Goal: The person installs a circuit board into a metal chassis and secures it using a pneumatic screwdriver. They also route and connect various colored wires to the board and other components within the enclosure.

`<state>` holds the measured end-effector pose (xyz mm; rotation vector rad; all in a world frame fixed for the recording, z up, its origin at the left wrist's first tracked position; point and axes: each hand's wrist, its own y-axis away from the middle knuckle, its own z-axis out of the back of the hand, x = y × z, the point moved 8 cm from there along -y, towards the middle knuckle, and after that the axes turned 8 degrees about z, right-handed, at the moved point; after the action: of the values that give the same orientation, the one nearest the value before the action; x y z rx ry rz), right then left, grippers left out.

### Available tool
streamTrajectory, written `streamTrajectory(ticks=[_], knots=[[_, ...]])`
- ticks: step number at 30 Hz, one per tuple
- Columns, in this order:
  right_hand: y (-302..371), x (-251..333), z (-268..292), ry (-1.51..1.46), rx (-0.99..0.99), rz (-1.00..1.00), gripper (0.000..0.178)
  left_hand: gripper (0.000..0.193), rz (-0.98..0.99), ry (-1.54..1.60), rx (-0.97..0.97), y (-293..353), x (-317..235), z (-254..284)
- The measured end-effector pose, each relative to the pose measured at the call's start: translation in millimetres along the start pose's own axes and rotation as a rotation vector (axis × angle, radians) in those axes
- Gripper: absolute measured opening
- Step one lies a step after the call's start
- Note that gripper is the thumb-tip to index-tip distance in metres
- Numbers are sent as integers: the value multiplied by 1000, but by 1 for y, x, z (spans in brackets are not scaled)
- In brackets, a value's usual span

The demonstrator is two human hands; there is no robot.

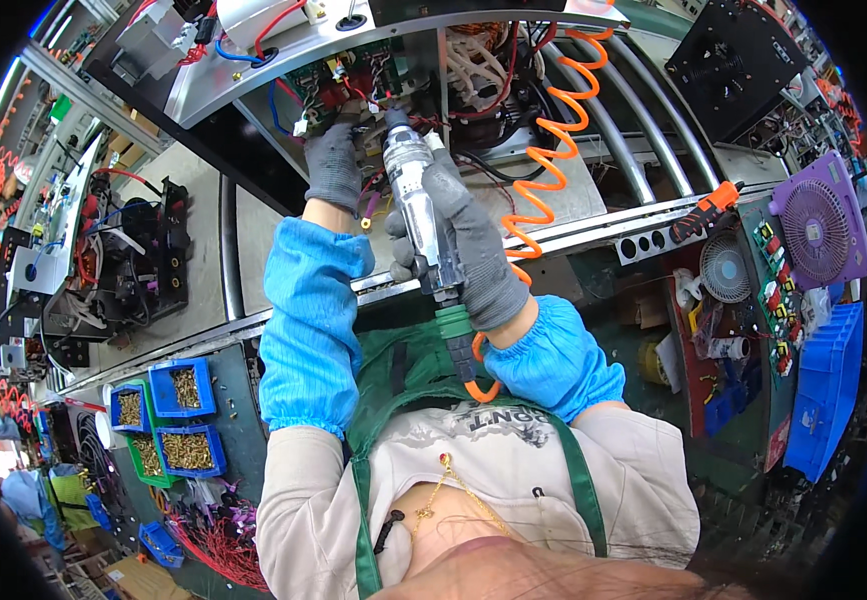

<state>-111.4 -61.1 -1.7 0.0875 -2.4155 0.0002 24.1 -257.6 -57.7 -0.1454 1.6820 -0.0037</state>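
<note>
My right hand [478, 235], in a grey glove, is wrapped round a silver air screwdriver [415, 190]. The tool points away from me, its tip among the wires inside an open metal-framed machine [208, 85]. An orange coiled air hose [551, 155] joins its green-collared rear end. Also gloved in grey, my left hand [333, 168] reaches into the machine just left of the tool's tip. Its fingers are drawn together near a green circuit board [303, 82]; what they pinch is hidden. Red, blue and yellow wires hang about both hands.
Metal rollers [668, 130] run under and beside the machine. Another wired unit [128, 250] stands at left. Blue bins [185, 388] of small brass-coloured parts lie nearer me. At right are an orange-handled tool [708, 208], a purple fan [815, 228] and a blue bin [825, 395].
</note>
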Motion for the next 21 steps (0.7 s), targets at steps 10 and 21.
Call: streamTrajectory(ticks=[10, 21], knots=[[27, 11, 8, 115, 184, -10, 82, 6, 372, 394, 123, 15, 29, 4], [61, -7, 58, 356, 194, -226, 95, 17, 563, 551, 210, 68, 17, -15]])
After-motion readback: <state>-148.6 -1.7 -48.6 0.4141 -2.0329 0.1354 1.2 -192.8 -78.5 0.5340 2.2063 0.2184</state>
